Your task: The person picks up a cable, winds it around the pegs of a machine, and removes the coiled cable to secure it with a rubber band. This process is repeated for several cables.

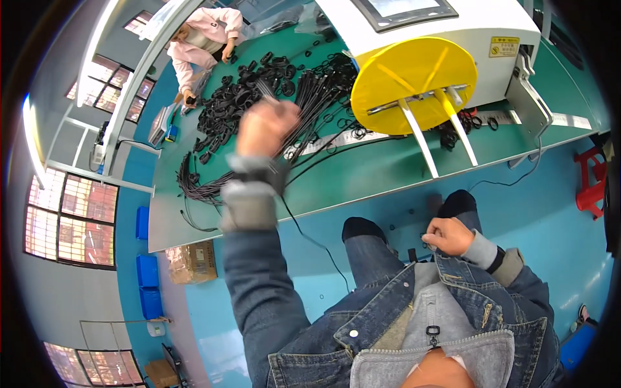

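Note:
My left hand (268,126), blurred by motion, is over the green table among black cables. Its fingers are too smeared to show whether they grip anything. Beside it a bundle of straight black cables (315,97) fans out, and a heap of coiled black cables (249,90) spreads beyond. My right hand (449,235) rests by my right thigh with its fingers curled together; what they may hold is too small to make out. Ahead and to the right, a white machine (427,39) carries a yellow disc (414,84) with two pale rods pointing towards me.
A long black cable (310,239) hangs over the front edge of the table (362,181). Across the table a person in pink (210,32) handles small black pieces. A cardboard box (192,262) and blue bins (147,271) stand at left, a red stool (590,181) at right.

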`<action>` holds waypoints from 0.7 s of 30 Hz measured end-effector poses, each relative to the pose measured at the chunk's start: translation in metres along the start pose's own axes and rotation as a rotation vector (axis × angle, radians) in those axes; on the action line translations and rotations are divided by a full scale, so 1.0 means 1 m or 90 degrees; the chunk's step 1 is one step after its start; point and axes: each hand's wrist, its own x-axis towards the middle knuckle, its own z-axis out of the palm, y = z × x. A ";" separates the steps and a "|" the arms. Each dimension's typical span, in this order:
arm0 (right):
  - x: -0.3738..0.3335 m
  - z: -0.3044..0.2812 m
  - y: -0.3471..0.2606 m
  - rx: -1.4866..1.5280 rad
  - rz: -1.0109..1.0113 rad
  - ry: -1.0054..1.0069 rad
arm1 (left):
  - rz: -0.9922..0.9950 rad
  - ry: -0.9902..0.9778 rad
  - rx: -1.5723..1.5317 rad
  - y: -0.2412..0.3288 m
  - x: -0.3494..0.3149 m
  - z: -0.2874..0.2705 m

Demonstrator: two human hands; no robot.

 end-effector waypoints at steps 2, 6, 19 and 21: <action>-0.004 0.002 0.002 0.000 0.021 -0.004 | -0.324 0.262 -0.422 -0.022 0.041 -0.066; 0.003 0.000 0.002 -0.008 0.019 0.024 | -0.274 -0.060 0.042 -0.113 0.020 -0.152; 0.003 0.004 0.000 0.000 -0.019 0.042 | -0.178 0.015 0.554 -0.106 -0.099 -0.005; -0.001 0.002 0.003 -0.001 -0.012 0.042 | -0.146 0.096 0.499 -0.102 -0.095 -0.012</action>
